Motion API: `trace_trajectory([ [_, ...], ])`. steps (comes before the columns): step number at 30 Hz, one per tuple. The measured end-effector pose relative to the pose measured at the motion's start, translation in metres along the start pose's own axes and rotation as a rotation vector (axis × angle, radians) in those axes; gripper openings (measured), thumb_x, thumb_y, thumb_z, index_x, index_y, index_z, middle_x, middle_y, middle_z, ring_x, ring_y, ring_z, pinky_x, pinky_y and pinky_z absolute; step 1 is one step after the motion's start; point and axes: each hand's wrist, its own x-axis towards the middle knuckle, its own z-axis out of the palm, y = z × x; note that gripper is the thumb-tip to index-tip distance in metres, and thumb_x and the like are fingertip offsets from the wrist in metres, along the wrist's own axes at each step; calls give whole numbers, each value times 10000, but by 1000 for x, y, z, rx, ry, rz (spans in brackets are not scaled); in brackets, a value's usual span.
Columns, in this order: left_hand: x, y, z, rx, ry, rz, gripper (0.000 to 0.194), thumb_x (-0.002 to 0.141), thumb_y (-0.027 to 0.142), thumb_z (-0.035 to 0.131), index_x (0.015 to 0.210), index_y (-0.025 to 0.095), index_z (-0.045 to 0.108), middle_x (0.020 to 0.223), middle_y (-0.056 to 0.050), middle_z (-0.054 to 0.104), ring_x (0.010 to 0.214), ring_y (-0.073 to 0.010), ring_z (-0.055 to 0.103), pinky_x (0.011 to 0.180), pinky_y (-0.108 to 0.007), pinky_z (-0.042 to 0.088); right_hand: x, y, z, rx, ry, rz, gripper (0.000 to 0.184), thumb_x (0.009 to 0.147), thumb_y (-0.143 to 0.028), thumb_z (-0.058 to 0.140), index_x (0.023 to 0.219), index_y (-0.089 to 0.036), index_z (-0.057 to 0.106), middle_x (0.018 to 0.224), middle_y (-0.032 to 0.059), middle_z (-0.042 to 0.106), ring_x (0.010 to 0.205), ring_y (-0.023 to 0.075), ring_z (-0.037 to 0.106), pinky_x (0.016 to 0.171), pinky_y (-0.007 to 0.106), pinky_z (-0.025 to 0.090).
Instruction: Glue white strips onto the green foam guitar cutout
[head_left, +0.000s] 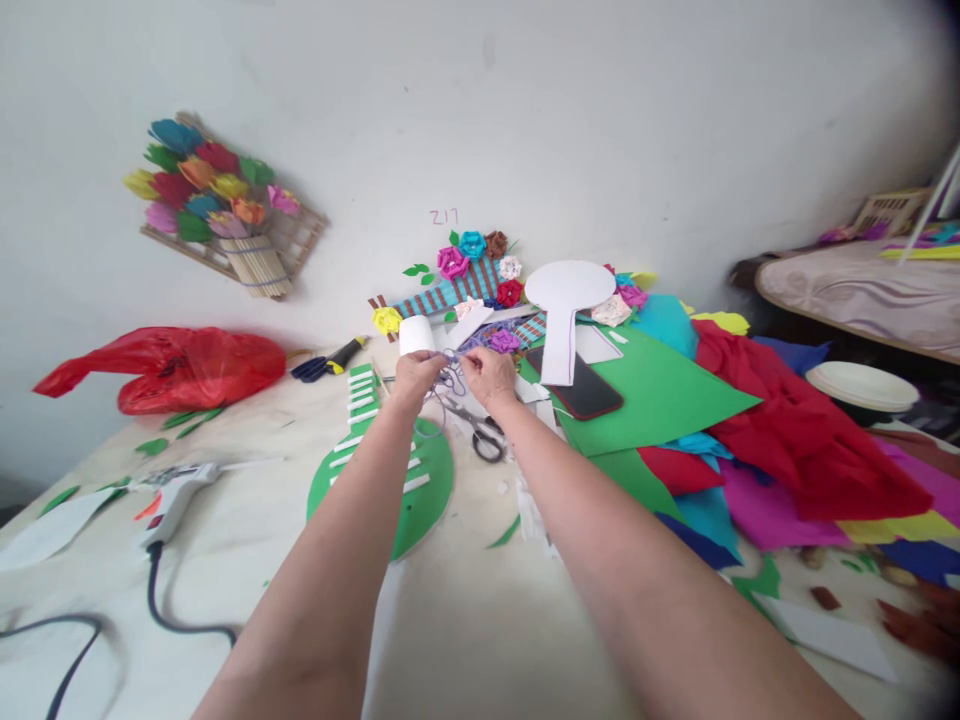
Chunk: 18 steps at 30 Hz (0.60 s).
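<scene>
Thin purple yarn (448, 382) runs in loose loops between my two hands above the table. My left hand (417, 378) pinches it with the fingertips pressed together. Close by on the other side, my right hand (490, 376) is closed on the same yarn. Under my left forearm lies a green guitar-shaped cutout (435, 505) with white strips across it. Scissors (487, 442) with dark handles rest just below my right hand. Behind my left hand stands a white roll (415, 336). A blue striped craft piece with paper flowers (453, 264) leans against the wall.
On the left are a glue gun (178, 500) with its cable, a red plastic bag (210, 372) and yellow-black pliers (330, 362). To the right lie a phone (589, 395), a white paper cutout (568, 286), green sheets (652, 385) and piled red paper (810, 440).
</scene>
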Motion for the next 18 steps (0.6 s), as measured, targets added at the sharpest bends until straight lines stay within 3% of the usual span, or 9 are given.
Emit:
trace_trajectory([
  [5,0,-1,1,3,-40,-8,132,530,256,566,511,149,491,387,56,371,350,-57,325,371,-201,247,2,1,2,10,-73,-25,171,746,-282,550,724,-183,688,729,30,682,702,161,587,691,267,358],
  [10,2,-6,1,16,9,-6,127,528,259,570,520,147,510,393,54,383,350,-58,335,375,-199,247,2,3,2,-9,-62,-44,192,764,-232,515,769,-184,701,747,38,693,701,160,596,710,269,364],
  [18,1,-2,-1,19,-9,-51,178,547,307,579,557,131,557,397,46,383,355,-65,340,369,-201,263,1,2,2,-57,-41,-85,176,765,-227,522,757,-173,690,756,46,690,724,165,591,725,279,353],
])
